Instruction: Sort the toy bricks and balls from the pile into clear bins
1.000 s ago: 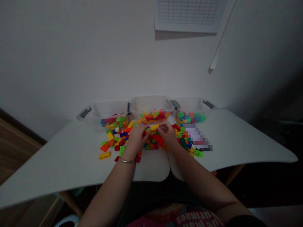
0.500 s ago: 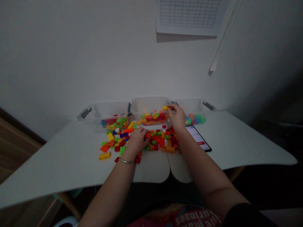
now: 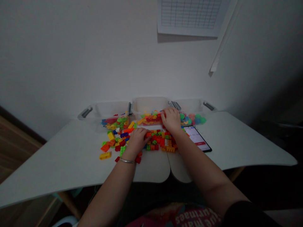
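Observation:
Colourful toy building bricks (image 3: 163, 137) lie in a loose pile on a white table. My left hand (image 3: 137, 138) rests on the pile, thumb and fingers closed about an orange building brick (image 3: 148, 134). At the middle clear plastic bin (image 3: 151, 104), my right hand (image 3: 172, 119) reaches over the front right corner. Its fingers are bent downward and apart, and no brick shows in them, though the fingertips are partly hidden. Inside that bin lie orange, red and yellow pieces (image 3: 151, 118).
The left clear bin (image 3: 106, 108) holds mixed coloured pieces, and the right one (image 3: 190, 105) has round green, blue and pink pieces. A phone (image 3: 197, 138) with a lit timer lies right of the pile. Behind the table, a gridded paper (image 3: 189, 19) hangs on the wall.
My right hand has dropped and shifted slightly left at the middle bin. The yellow brick it held at its fingertips no longer shows. My left hand has stayed in place.

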The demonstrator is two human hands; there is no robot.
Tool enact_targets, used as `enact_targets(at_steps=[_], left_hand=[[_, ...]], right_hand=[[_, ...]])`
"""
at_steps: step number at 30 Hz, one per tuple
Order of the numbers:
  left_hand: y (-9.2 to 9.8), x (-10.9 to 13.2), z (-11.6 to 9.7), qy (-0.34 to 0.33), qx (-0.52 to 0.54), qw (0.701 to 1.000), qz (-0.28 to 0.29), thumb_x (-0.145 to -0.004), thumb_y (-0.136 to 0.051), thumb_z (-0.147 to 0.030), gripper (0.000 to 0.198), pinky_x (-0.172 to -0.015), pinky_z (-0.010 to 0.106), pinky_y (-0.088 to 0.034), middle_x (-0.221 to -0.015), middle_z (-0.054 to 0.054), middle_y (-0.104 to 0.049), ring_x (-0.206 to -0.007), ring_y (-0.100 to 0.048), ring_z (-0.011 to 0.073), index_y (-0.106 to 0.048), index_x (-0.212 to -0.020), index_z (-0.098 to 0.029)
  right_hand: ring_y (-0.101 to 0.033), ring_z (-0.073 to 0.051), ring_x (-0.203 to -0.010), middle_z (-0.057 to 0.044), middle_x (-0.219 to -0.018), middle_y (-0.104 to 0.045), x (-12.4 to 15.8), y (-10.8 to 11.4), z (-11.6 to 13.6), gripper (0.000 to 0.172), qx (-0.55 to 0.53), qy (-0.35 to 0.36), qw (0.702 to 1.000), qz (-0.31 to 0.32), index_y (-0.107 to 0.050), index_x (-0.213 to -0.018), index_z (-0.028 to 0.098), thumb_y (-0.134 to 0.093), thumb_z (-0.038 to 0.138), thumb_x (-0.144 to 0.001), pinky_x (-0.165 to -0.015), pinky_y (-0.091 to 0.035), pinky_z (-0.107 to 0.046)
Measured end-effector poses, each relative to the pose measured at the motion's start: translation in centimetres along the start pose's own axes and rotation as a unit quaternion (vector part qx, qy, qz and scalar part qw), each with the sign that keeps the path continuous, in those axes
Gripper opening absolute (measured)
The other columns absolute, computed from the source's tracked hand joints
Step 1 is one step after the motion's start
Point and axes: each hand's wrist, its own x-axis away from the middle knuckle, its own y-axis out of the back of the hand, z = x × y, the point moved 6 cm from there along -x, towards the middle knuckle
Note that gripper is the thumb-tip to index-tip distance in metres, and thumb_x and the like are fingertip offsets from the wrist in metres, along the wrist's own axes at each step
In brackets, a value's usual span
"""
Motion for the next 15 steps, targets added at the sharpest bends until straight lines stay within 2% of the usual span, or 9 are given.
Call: enact_targets(at_steps=[3, 7, 12, 15], left_hand=[[0.1, 0.0, 0.2, 0.005, 0.013, 1.0, -0.011, -0.084, -0.065, -0.03, 0.022, -0.09, 0.043, -0.048, -0.102, 0.008, -0.069, -0.1, -0.061, 0.0264, -0.066, -0.104, -0.021], [0.2, 0.0, 0.6, 0.02, 0.037, 0.999, -0.035, -0.085, -0.064, -0.032, 0.025, -0.091, 0.043, -0.049, -0.104, 0.008, -0.071, -0.1, -0.063, 0.0255, -0.066, -0.107, -0.021], [0.6, 0.0, 1.0, 0.047, 0.073, 0.994, -0.073, -0.086, -0.062, -0.035, 0.025, -0.09, 0.043, -0.051, -0.102, 0.009, -0.072, -0.098, -0.065, 0.0258, -0.067, -0.105, -0.021], [1.0, -0.1, 1.0, 0.067, 0.108, 0.988, -0.09, -0.087, -0.061, -0.035, 0.025, -0.091, 0.042, -0.051, -0.104, 0.009, -0.072, -0.099, -0.065, 0.0251, -0.067, -0.106, -0.02]], right_hand=[[-0.049, -0.031, -0.119, -0.015, -0.119, -0.064, 0.2, -0.1, -0.1, 0.03, -0.023, 0.014, 1.0, 0.012, -0.065, -0.111, 0.016, -0.048, 0.032, -0.092, -0.109, -0.029, -0.052], [-0.039, -0.032, -0.133, -0.013, -0.134, -0.057, 1.1, 0.1, 0.0, 0.038, -0.061, 0.013, 0.998, 0.001, -0.059, -0.123, 0.016, -0.052, 0.025, -0.087, -0.114, -0.024, -0.054], [-0.044, -0.027, -0.13, -0.012, -0.133, -0.057, 3.7, 1.4, 1.8, 0.04, -0.123, 0.032, 0.99, -0.059, -0.055, -0.125, 0.019, -0.048, 0.024, -0.087, -0.112, -0.032, -0.049], [-0.049, -0.025, -0.125, -0.012, -0.127, -0.06, 5.3, 1.6, 3.2, 0.035, -0.165, 0.053, 0.984, -0.048, -0.057, -0.119, 0.018, -0.048, 0.022, -0.085, -0.111, -0.035, -0.047]])
